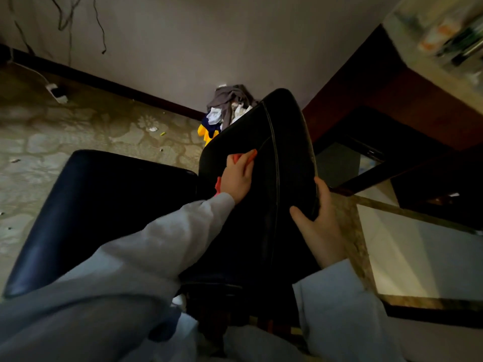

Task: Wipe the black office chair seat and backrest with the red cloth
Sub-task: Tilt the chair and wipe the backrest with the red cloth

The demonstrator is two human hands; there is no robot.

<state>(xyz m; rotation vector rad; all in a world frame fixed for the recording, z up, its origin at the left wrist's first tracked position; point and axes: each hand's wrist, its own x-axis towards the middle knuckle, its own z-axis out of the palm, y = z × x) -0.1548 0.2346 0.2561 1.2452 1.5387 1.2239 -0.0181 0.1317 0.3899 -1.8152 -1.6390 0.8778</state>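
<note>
Fingers (247, 165) of the left hand (236, 178) lie fairly flat, pressing the red cloth (253, 153) onto the backrest (261, 218), whose unwiped length runs ahead. The right hand (317, 223) grips its edge.

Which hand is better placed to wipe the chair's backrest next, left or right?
Left. The left hand presses the red cloth against the backrest, while the right hand grips the backrest's edge, apparently steadying it, with no cloth.
</note>
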